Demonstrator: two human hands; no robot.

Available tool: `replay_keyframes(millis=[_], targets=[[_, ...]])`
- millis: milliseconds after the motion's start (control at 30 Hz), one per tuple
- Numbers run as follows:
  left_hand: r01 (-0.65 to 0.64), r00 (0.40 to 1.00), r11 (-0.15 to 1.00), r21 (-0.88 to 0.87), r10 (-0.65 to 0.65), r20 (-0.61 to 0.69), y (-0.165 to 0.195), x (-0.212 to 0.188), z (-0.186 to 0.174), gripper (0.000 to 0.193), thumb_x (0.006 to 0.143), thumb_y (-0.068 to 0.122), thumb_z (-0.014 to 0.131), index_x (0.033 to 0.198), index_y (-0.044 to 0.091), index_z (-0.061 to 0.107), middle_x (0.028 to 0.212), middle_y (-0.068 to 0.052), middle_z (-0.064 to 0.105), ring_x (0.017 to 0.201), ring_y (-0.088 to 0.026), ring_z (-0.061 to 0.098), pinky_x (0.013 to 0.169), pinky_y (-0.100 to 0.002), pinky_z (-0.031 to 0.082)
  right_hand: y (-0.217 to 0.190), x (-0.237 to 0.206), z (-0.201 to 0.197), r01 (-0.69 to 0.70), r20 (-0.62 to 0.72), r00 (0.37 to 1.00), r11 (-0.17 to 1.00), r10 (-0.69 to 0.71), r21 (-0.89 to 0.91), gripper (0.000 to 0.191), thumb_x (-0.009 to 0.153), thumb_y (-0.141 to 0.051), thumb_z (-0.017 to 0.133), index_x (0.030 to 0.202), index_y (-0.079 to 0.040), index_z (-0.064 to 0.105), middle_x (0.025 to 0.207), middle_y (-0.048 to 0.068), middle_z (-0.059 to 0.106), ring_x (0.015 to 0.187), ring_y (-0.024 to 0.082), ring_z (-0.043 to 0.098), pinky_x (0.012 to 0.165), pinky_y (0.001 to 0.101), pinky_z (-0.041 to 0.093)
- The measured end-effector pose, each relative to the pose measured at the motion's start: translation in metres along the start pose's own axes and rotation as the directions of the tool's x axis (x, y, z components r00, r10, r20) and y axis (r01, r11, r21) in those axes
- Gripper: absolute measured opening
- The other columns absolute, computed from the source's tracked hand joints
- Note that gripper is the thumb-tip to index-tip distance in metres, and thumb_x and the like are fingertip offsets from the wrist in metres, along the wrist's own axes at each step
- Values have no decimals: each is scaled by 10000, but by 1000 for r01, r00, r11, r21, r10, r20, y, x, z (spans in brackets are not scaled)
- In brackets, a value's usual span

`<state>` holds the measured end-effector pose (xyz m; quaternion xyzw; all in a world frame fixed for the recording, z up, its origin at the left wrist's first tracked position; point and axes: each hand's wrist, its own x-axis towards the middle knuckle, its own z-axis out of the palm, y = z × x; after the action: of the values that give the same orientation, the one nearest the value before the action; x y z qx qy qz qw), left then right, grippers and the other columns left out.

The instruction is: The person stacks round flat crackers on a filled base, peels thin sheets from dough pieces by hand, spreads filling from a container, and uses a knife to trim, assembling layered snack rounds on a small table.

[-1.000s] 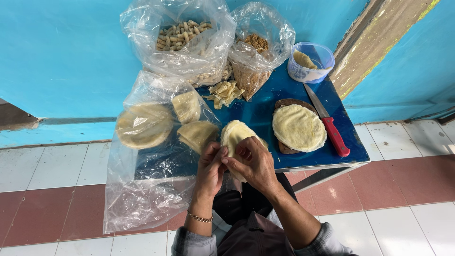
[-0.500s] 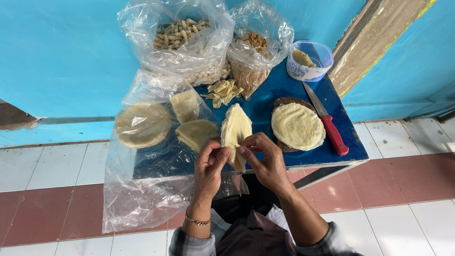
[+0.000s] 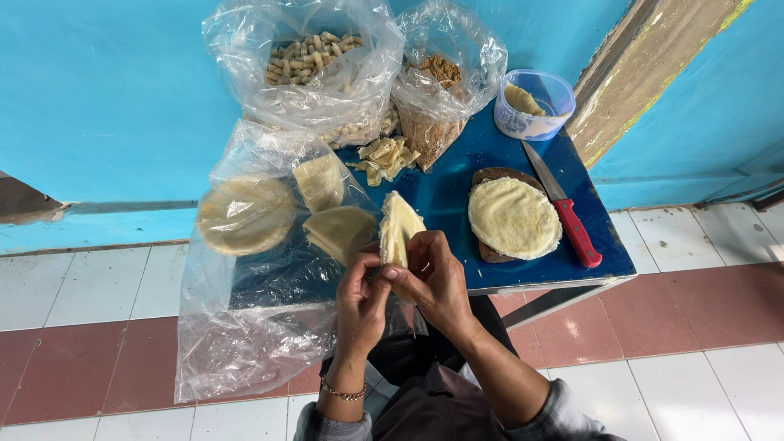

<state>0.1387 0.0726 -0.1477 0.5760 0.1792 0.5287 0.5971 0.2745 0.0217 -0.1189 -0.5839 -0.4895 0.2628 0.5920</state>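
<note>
since the earlier frames, the pale dough round has gone from lying open and flat between the hands to folded in half, standing on edge.

largest first: the blue table (image 3: 457, 196) sits against the turquoise wall. at its ten o'clock lies a big clear plastic sheet (image 3: 245, 327) with a stack of flat rounds (image 3: 245, 214) and two folded pieces (image 3: 327, 208) under and on it. at twelve o'clock stand two open bags, one of small pale rolled pieces (image 3: 306, 57), one of brown crumbly filling (image 3: 441, 77). at two o'clock is a plastic tub (image 3: 535, 104). at three o'clock a single flat round (image 3: 513, 217) rests on a dark board, with a red-handled knife (image 3: 572, 220) just beside it. a small heap of trimmings (image 3: 385, 157) lies near the centre.

at six o'clock, at the table edge, the left hand (image 3: 361, 298) and right hand (image 3: 433, 278) pinch the folded dough round (image 3: 398, 229), fingers closed narrowly on its lower edge.

judging by this, the fold is made; sealing looks unfinished, and many rounds remain unfolded.
</note>
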Motion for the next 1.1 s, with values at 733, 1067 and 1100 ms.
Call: replay_keyframes(millis=[733, 1067, 1100], targets=[[57, 996, 991, -123, -48, 76, 26, -4, 17, 328, 1051, 235, 645, 1281, 25, 545, 1250, -141, 610, 1126, -135, 612, 957, -285, 550, 19, -6, -1, 156, -209, 970, 976, -123, 149, 190, 1010, -155, 727, 1084, -16, 621, 961, 47, 666, 875, 86, 635, 726, 254, 540], [-12, 998, 962, 272, 26, -50, 37, 9, 16, 303, 1014, 189, 698, 1224, -8, 605, 1053, -91, 688, 910, -120, 663, 748, -260, 578, -6, 16, -19, 414, -72, 878, 825, -474, -384, 168, 945, -81, 764, 1045, -19, 645, 875, 106, 725, 730, 158, 735, 592, 284, 567], [-29, 998, 974, 225, 41, -47, 35, 9, 14, 306, 1025, 180, 696, 1244, -13, 605, 1067, -95, 683, 926, -116, 649, 772, -260, 569, -9, 19, -21, 424, -62, 871, 812, -487, -401, 167, 948, -73, 761, 1055, -19, 643, 890, 113, 725, 743, 167, 744, 597, 285, 576]])
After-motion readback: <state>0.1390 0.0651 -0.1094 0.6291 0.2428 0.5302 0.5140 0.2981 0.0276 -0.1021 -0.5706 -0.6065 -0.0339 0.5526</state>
